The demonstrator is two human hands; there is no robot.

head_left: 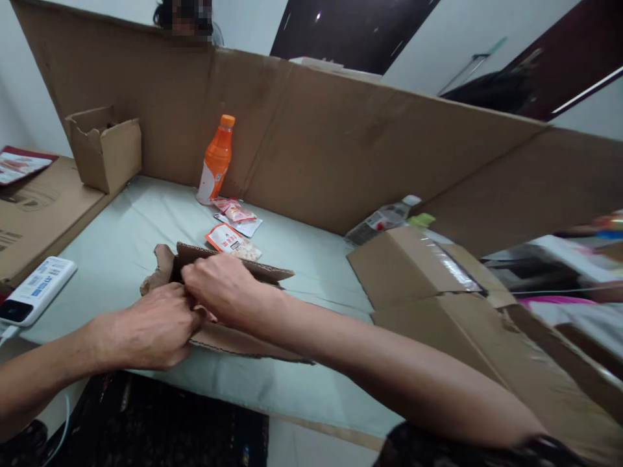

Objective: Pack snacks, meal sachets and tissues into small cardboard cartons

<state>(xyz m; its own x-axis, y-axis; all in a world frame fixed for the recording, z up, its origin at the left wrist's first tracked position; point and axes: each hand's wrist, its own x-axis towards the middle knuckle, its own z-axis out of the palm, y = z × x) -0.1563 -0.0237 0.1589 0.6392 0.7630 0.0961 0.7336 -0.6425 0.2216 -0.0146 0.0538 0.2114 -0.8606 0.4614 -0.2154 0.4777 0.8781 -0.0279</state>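
Observation:
A small open cardboard box (243, 340) lies on the pale green cloth in front of me, its flaps raised. At the box's left end my left hand (158, 324) is closed, knuckles up, its fingertips hidden. My right hand (224, 285) reaches over the box from the right, also closed, and meets the left hand above the opening. A bit of something reddish shows below the right hand; what the fingers pinch is hidden. Just behind the box lies an orange-and-white snack packet (231, 242), with more small packets (236, 211) beyond it.
An orange drink bottle (217, 159) stands by the tall cardboard wall (341, 136). At left are a small cardboard bin (117, 152) and a white power bank (39, 288) with a cable. A clear bottle (382, 220) leans behind a larger box (403, 266). A person's head shows beyond the wall.

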